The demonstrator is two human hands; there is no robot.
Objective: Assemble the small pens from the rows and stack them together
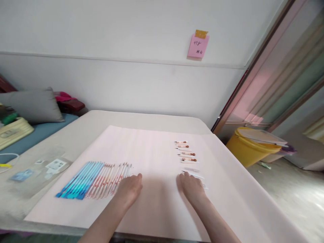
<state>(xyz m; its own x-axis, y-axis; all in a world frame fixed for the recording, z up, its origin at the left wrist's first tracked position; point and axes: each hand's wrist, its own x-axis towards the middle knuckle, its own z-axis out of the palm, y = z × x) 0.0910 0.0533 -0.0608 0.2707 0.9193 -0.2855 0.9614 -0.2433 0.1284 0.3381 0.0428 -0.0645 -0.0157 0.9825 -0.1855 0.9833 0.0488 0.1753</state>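
Observation:
My left hand (130, 189) is closed, knuckles up, at the right end of a row of slim pens; whatever its fingers hold is hidden. In that row, several blue pens (81, 179) lie side by side on the left, and whitish pens with reddish marks (106, 180) follow on the right. My right hand (191, 185) has its fingers curled down around a white pen (184, 171) whose dark tip shows at the left. Above it, a column of pens with brown figures (187, 154) lies crosswise. Part of a pale pen (191, 169) shows just above the fingers.
A pale pink sheet (152, 148) covers much of the table (141, 118). Clear plastic packaging (43, 172) lies at the left. Beyond the table are a grey cushion (32, 104) and, on the right, a yellow bin (243, 148). A pink note (198, 46) hangs on the wall.

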